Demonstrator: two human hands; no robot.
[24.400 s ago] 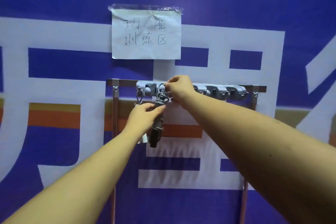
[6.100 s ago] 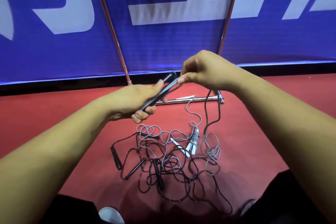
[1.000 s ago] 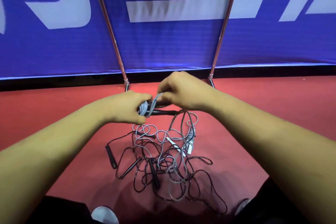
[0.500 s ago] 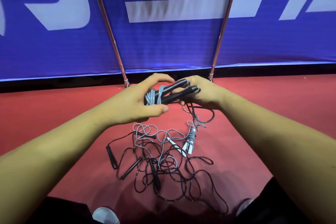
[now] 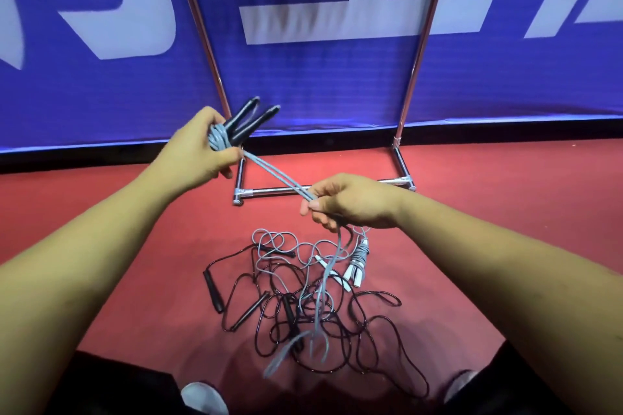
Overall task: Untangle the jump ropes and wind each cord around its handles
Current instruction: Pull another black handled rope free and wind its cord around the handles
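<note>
The left hand clamps two black handles with grey turns round them, the doubled grey cord runs taut to the right hand, which pinches it above the tangled ropes on the floor: winding is in hand, and the next move likely calls for another loop round the handles.

Left hand gripping, right hand seemingly pinching

The thin grey cord is blurring at its hanging loop; the bottom edge is cutting off a white shoe.
</note>
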